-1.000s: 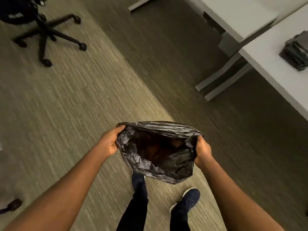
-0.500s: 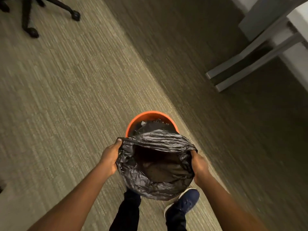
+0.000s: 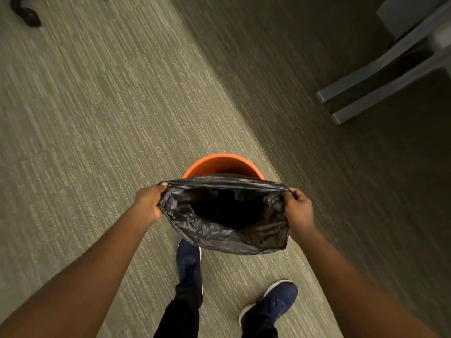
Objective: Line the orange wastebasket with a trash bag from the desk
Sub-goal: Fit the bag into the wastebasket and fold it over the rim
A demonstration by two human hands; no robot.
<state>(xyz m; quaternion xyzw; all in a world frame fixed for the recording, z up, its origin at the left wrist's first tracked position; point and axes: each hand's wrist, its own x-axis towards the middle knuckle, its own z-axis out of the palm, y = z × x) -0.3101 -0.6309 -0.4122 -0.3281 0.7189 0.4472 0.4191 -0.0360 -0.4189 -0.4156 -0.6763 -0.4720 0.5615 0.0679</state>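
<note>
A black trash bag point(image 3: 219, 230) hangs open between two bare hands, its mouth stretched wide and its crinkled body sagging toward the person's shoes; the left hand point(image 3: 148, 203) is closed on the bag's left rim, thumb on top and fingers curled under the plastic; the right hand point(image 3: 299, 211) is closed on the right rim in the same pinching grip; the bag thus lies directly between the hands, touching both, with its dark inside facing up; the orange wastebasket point(image 3: 223, 164) stands on the carpet point(image 3: 97, 118) just beyond the bag, its far rim showing above the bag's taut upper edge while the near part is hidden behind the plastic; whether the bag touches the wastebasket cannot be told; two dark blue shoes point(image 3: 189, 259) stand below the bag; grey metal bench feet point(image 3: 380, 93) lie well apart at upper right; a chair caster point(image 3: 30, 17) sits at upper left.
</note>
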